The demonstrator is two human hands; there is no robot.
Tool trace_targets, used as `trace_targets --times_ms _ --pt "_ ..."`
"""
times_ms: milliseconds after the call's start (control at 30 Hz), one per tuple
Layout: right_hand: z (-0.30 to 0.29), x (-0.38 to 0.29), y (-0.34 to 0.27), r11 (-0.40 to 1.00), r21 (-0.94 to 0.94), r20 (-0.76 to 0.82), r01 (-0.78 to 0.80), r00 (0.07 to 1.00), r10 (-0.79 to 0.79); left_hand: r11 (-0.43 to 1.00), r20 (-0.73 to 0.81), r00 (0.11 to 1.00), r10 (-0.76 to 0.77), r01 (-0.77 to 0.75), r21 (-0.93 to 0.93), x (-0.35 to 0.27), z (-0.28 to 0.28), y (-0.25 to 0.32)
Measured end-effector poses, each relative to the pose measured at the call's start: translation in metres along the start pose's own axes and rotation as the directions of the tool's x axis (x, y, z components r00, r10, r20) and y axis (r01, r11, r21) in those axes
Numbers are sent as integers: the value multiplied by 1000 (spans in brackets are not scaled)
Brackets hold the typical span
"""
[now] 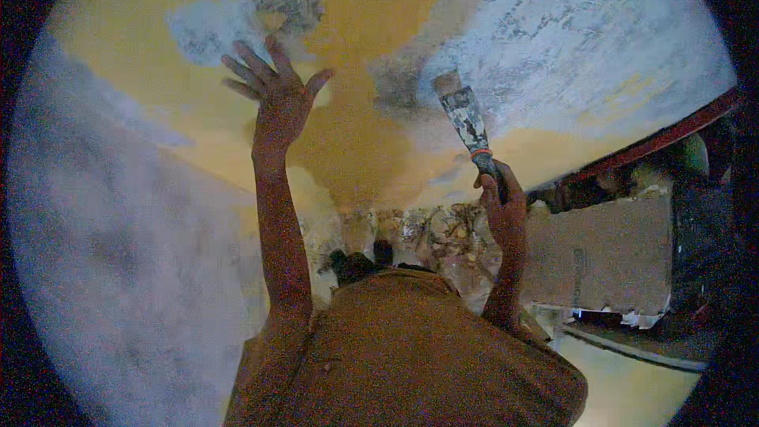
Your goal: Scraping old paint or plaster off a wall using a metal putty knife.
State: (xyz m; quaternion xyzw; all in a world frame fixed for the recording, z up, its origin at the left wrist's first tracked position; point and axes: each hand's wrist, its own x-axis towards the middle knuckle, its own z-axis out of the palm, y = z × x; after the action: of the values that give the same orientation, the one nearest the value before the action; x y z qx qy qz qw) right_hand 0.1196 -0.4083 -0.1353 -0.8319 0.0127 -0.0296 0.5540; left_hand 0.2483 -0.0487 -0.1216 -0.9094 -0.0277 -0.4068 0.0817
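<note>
A yellow-painted wall (362, 101) rises before me, with a broad patch of whitish filler or bared plaster (569, 29) at upper right. My right hand (501, 196) grips the dark handle of a putty knife (464, 115). Its blade points up toward that patch and is smeared with pale and dark residue. My left hand (278, 95) is raised and holds nothing, fingers spread, just below a smaller whitish patch (207, 29). Whether the palm or the blade touches the wall, I cannot tell.
A greyish-white wall (118, 249) runs along my left. Rubble or flaked debris (427, 228) lies at the wall's foot, near my dark footwear (356, 267). A dark red edge (640, 148) and a brown panel (605, 255) are at right.
</note>
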Motion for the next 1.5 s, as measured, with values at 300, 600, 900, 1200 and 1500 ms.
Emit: trace_targets --times_ms 300,600,900,1200,1500 --pt "-1 -10 -3 998 -55 -50 -24 999 21 990 -94 991 -96 85 -113 0 6 11" --pt "-6 -19 8 997 -54 5 60 998 -59 964 -98 984 -148 122 -238 -6 -9 20" --pt "-2 -19 -8 997 -61 -13 -41 999 40 972 -124 985 -121 92 -214 -8 0 9" --pt "2 -17 -7 996 64 33 -69 997 67 991 -131 990 -56 39 -128 -11 5 4" --pt "7 -12 0 1000 23 24 -4 1000 3 986 -43 996 -73 65 -154 -9 -3 -1"
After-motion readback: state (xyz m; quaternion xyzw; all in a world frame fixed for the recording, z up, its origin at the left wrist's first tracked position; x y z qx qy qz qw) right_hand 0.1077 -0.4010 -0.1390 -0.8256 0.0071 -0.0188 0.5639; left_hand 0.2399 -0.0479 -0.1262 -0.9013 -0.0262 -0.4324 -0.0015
